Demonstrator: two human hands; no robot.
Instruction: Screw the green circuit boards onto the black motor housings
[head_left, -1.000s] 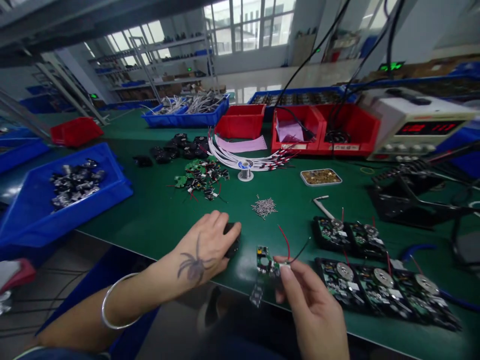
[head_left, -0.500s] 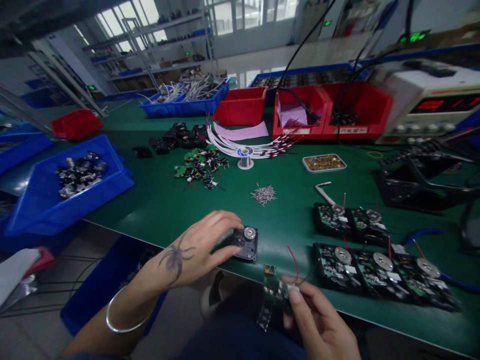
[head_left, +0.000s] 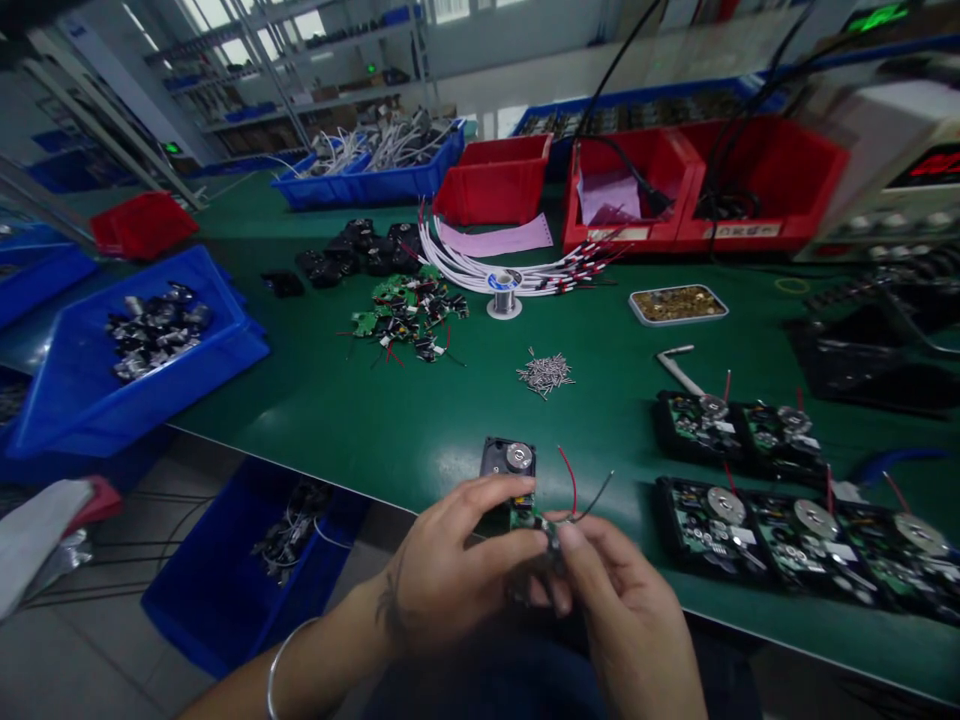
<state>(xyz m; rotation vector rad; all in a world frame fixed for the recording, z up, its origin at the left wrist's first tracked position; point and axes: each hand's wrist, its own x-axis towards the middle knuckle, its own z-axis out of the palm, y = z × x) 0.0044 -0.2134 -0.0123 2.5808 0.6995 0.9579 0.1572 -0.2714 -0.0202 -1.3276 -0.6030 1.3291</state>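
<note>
1. At the near edge of the green bench (head_left: 330, 400), a circuit board (head_left: 523, 512) lies between both hands, with a red wire (head_left: 572, 480) and a dark wire (head_left: 598, 494) projecting towards 1 and 2 o'clock.
2. Right hand (head_left: 630, 600), at 4 o'clock: nearly closed, the board pinched between thumb and fingers.
3. Left hand (head_left: 457, 550), at 8 o'clock: half open, index finger and thumb parted and reaching over the board; whether it grips cannot be told.
4. Black housing (head_left: 495, 458) with metal disc, at 11 o'clock: flat on the bench, its near part obscured by the left hand and board.
5. Pile of small metal pins (head_left: 545, 373), at 12 o'clock. Beyond it, a solder spool (head_left: 504, 297) stands upright, partly masking the white cables (head_left: 450, 265).
6. Heap of green boards (head_left: 409, 310), at 11 o'clock; black parts (head_left: 360, 250) just beyond.
7. Blue bin (head_left: 202, 355) of metallic parts, at 10 o'clock.
8. Shallow tray (head_left: 679, 304) of brownish pieces, at 1 o'clock; red bins (head_left: 712, 190) behind.
9. Fitted units (head_left: 799, 530) in two rows, at 2 to 3 o'clock, flanking the right hand.
</note>
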